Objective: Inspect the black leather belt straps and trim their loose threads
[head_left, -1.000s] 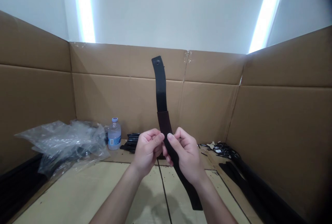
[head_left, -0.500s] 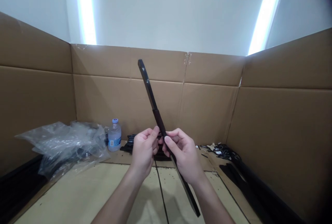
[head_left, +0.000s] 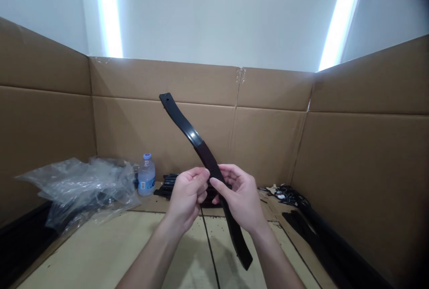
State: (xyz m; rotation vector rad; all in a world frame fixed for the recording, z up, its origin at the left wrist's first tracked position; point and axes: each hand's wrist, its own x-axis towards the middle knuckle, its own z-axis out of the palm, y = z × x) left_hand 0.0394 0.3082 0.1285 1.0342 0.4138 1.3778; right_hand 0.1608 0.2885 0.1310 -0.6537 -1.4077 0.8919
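Note:
A long, glossy black curved strip (head_left: 181, 123) with a hole near its upper end slants across the middle of the view. Around its middle sits a dark brown wrap (head_left: 205, 155). My right hand (head_left: 239, 195) grips the strip just below this wrap, thumb in front and fingers behind. My left hand (head_left: 189, 195) is closed in a pinch against the strip's left edge; what lies between its fingertips is hidden. Below the hands a thin dark line (head_left: 209, 246) runs downward; whether it is a hanging band or a seam in the surface, I cannot tell.
Clear plastic bags (head_left: 90, 186) lie crumpled at the left, next to a water bottle (head_left: 146, 175). Several black strips (head_left: 165, 186) are piled behind my hands. Small black bits (head_left: 290, 194) and long black pieces (head_left: 301, 231) lie at right. Cardboard walls (head_left: 161, 79) surround the pale work surface (head_left: 100, 244).
The black strip has turned about its length, now showing its broad face and curve instead of its narrow edge. Its upper end has moved left and down. Both hands stay at its middle.

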